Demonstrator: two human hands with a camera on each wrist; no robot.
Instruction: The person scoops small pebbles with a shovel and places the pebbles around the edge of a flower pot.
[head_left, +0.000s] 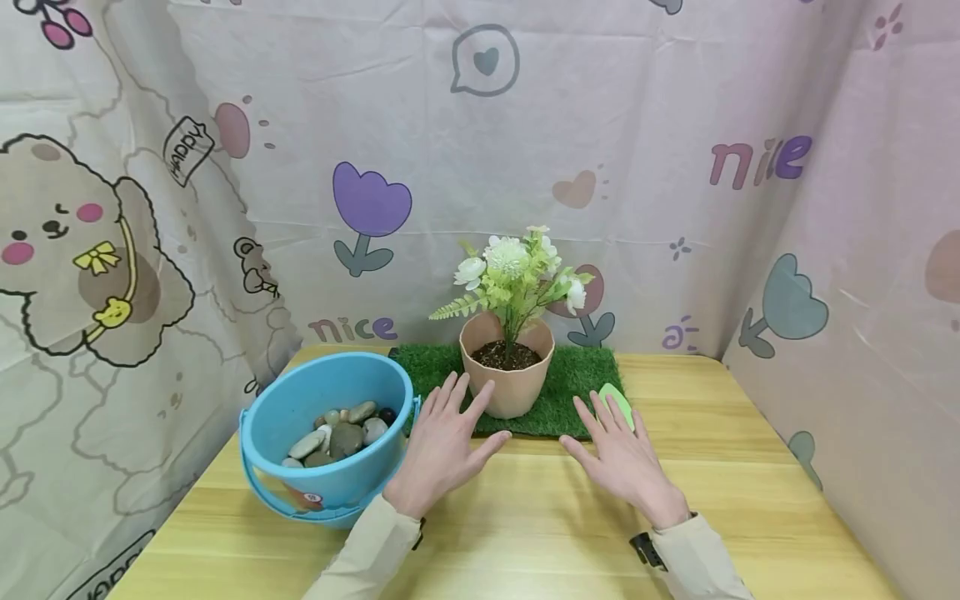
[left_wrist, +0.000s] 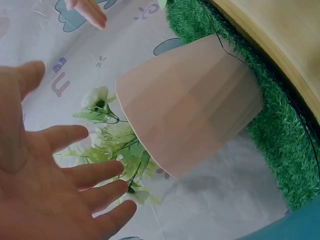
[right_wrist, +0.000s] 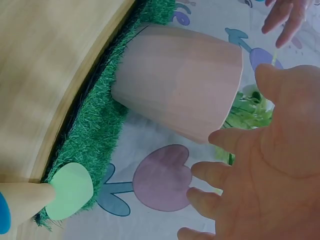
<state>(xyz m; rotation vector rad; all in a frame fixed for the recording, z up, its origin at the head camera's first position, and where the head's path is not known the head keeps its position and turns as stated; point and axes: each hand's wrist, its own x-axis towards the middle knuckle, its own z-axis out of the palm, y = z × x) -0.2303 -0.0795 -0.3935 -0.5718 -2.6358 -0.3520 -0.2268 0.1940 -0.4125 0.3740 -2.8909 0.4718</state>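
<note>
Left hand [head_left: 442, 450]: fingers extended and spread, thumb held wide, holding nothing; located at the near left of the flower pot [head_left: 522, 392], apart from it. Right hand [head_left: 621, 457]: fingers likewise straight and spread, holding nothing; located at the near right of the pot, also apart. The pot is pale pink, upright, with white flowers [head_left: 506, 257] rising from dark soil [head_left: 504, 357]. Beneath it lies a green turf mat [head_left: 581, 383] on the wooden table [head_left: 525, 533]. At the pot's right, by the mat's end, is a light green piece [right_wrist: 72, 191] (partly covered by the right hand in the head view). Left of the pot stands a blue bucket [head_left: 375, 475] containing stones [head_left: 345, 437]. Behind the pot hangs a printed cloth [head_left: 637, 208].
</note>
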